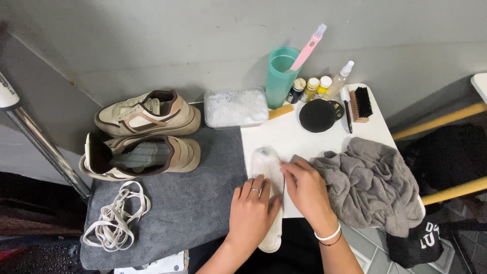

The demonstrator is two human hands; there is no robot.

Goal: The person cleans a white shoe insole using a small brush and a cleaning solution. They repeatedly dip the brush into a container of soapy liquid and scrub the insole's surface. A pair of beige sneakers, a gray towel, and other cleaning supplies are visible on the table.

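- From my remote seat I see the white insole (267, 167) lying lengthwise on the white tabletop (284, 134), its near end hanging over the edge.
- My left hand (251, 213) lies flat on the insole, fingers spread, its grip clamped on nothing.
- My right hand (304, 187) pinches the insole's right edge, grip closed on it (fingertips partly hidden).
- A grey towel (370, 182) sits bunched just beside that hand.
- Two beige shoes (144, 134) and loose laces (116, 218) rest on the grey mat (193, 203), well apart.
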